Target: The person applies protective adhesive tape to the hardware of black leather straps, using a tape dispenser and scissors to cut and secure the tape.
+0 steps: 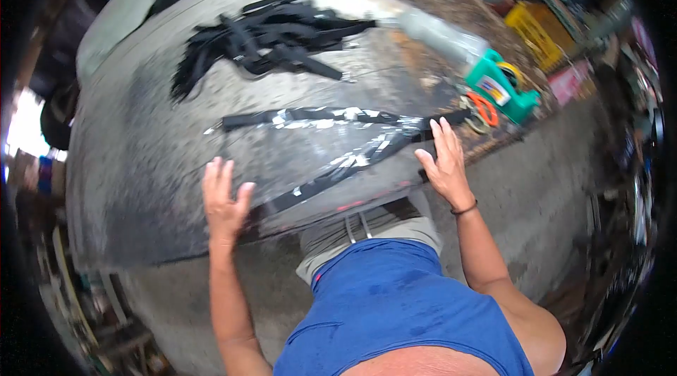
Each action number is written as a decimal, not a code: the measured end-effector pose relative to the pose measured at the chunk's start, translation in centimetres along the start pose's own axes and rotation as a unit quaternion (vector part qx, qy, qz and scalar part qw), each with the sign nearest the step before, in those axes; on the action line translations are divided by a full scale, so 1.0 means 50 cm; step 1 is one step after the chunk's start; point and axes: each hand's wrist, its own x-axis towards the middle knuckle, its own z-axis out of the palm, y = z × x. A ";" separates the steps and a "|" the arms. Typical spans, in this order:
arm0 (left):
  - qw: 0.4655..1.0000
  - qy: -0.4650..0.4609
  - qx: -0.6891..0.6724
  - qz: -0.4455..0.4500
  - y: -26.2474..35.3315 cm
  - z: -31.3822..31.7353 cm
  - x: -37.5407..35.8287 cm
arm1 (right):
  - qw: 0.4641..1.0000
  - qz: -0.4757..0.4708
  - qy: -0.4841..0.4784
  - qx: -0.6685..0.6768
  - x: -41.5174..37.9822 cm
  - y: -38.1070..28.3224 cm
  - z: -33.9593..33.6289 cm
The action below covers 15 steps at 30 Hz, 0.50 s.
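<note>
Two black strips with shiny, clear-looking wrap lie on the worktable (134,178) in a sideways V, joined at the right. The upper strip (254,120) runs nearly level; the lower strip (321,182) slants down toward the table's near edge. My left hand (224,201) is open above the near edge, thumb apart from the fingers, close to the lower strip's left end. At the joined end, my right hand (444,164) is also open, its fingertips right at the black material. Farther back lies a tangled heap of black straps (271,41).
Right of the strips are an orange-handled tool (484,109), a green container (523,104) with a label, and a yellow ring (512,74). A clear plastic bottle-like thing (444,37) lies behind them. A yellow crate (529,32) stands beyond the table's right edge.
</note>
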 end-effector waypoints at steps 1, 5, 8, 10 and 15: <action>1.000 -0.003 0.010 0.017 -0.017 0.012 0.028 | 1.000 0.026 0.007 -0.004 -0.008 0.034 -0.007; 0.991 -0.077 0.056 0.092 -0.013 0.044 0.152 | 0.996 0.049 -0.007 -0.072 -0.001 0.086 0.001; 0.985 -0.110 0.063 0.116 -0.009 0.092 0.217 | 0.997 0.008 -0.010 -0.074 0.032 0.092 0.013; 0.983 -0.138 0.077 0.090 -0.011 0.114 0.233 | 0.997 -0.012 -0.002 -0.081 0.057 0.089 0.015; 0.971 -0.194 0.122 0.061 -0.045 0.135 0.211 | 0.992 -0.075 -0.042 -0.088 0.115 0.107 0.027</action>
